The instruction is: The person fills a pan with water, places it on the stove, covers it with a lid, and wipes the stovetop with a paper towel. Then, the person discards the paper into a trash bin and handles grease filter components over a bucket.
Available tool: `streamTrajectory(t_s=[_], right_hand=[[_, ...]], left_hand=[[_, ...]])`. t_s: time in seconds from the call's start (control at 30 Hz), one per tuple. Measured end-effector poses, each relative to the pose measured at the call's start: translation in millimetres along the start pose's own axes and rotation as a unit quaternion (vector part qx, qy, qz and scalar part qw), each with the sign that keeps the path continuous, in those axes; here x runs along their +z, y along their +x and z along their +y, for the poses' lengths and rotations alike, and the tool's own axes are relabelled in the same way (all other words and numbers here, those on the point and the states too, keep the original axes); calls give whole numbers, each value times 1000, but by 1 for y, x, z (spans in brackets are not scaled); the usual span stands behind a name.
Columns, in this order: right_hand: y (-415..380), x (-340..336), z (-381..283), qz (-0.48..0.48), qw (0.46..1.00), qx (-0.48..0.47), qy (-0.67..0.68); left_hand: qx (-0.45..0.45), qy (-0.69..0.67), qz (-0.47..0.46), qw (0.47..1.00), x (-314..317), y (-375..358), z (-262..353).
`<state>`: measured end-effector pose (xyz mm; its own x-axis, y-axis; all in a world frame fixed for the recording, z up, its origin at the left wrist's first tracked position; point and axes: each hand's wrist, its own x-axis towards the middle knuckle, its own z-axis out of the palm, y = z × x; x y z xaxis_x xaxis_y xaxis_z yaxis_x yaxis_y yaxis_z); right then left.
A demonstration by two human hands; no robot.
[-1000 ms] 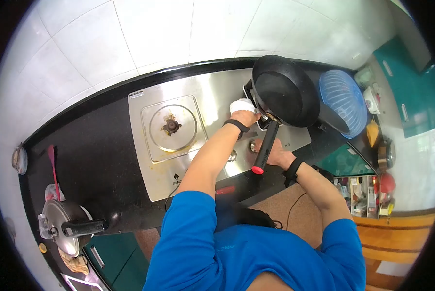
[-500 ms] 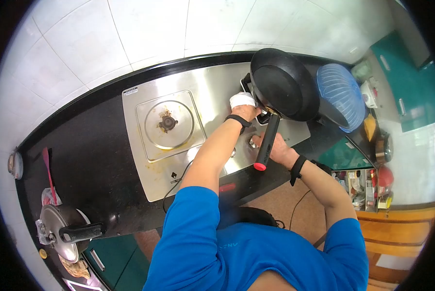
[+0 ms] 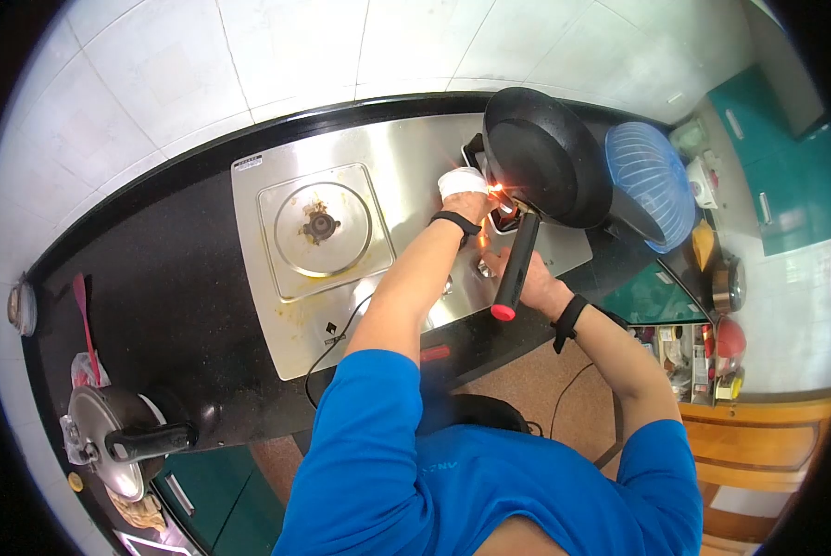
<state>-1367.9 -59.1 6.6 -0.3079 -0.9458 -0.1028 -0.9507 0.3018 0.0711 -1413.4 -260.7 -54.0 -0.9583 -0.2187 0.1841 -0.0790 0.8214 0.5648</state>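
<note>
Your left hand gripped a soft white cloth beside the flame, while your right hand, grip unclear, lay under the long handle, the best hold on the heavy, rigid frying pan over the right burner.

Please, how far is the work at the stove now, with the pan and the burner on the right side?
Done: the black frying pan sits on the right burner, and an orange flame shows at its edge. In hand: the left hand holds a white thing beside the flame; the right hand is at the knobs under the pan handle. Left: the pan looks empty.
</note>
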Motion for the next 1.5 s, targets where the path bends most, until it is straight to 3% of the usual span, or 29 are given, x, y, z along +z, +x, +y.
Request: streamTrajectory(t_s=[0.13,0.2,0.23,0.33,0.47,0.53,0.6,0.73,0.83,0.93,1.0,1.07,1.2,1.27,1.33,1.4,1.43,1.5], right_hand=[[3,-5,-3,-66,997,26,14],[2,-16,-7,-58,998,19,15],[1,-22,-10,-50,999,14,15],[-3,1,2,20,998,-15,48],[-3,1,2,-4,999,-17,44],[1,1,2,-39,999,1,13],[2,-3,0,-41,999,-21,-4],[1,-5,-4,-25,999,-38,-2],[3,-4,-5,-113,993,-1,-28],[3,3,2,-93,995,-27,2],[1,5,-1,-90,995,-28,-32],[0,-3,-10,-135,987,76,40],[-5,5,-13,-116,992,55,4],[-9,1,-21,-77,973,184,118],[-7,0,-21,-76,968,185,153],[-10,-3,-27,-148,978,64,-136],[-12,1,-24,-100,988,59,-99],[-5,17,-14,-106,989,68,-82]], left_hand=[[15,35,43,998,2,-12,-6],[-4,-48,-56,997,0,-17,-12],[-58,-95,-171,979,-23,-30,-4],[-35,-72,-185,979,-41,-49,-10],[-83,-58,-147,984,-92,-81,3],[-96,-77,-95,988,-95,-95,-1],[-64,-27,-31,997,-98,-105,-3],[-85,-32,41,995,-108,-142,-4],[-122,-94,68,986,-129,-184,-2],[-147,-151,24,977,-147,-225,-10],[-165,-163,-56,971,-156,-246,-14],[-179,-161,-77,967,-158,-260,-17],[-206,-171,-65,961,-179,-295,-3],[-196,-168,-79,963,-187,-306,-1],[-234,-142,-96,957,-188,-316,3],[-238,-101,-127,958,-193,-321,10],[-243,-104,-135,955,-195,-322,13],[-245,-100,-140,954,-196,-326,20]])
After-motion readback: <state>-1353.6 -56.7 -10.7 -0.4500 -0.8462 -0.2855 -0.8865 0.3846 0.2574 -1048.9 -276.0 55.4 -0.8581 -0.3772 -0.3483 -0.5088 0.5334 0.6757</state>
